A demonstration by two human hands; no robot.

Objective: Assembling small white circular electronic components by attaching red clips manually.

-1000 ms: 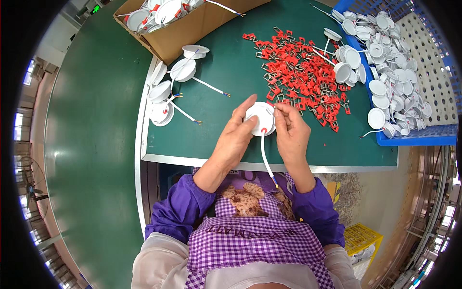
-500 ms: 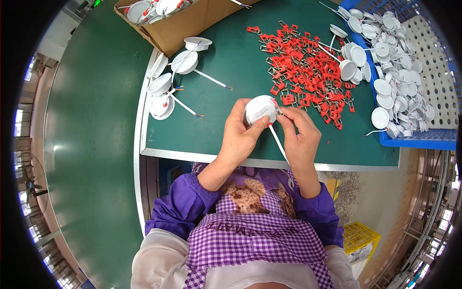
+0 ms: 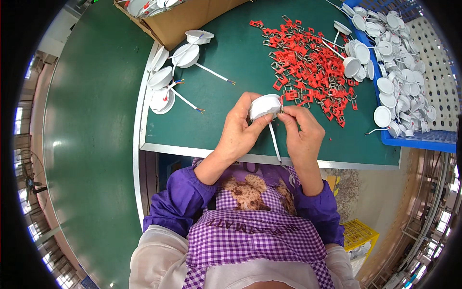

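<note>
My left hand grips a round white lamp housing above the near edge of the green table. A white cable hangs down from the housing between my hands. My right hand pinches a small metal clip at the housing's right rim. Just beyond my hands lies a pile of red spring clips.
A blue crate full of white housings stands at the right. Several finished housings with cables lie at the table's left edge. A cardboard box with more housings sits at the back left. The green floor lies to the left.
Both hands keep hold of the housing and have turned it so its rim faces me. The dangling cable has swung a little to the right.
</note>
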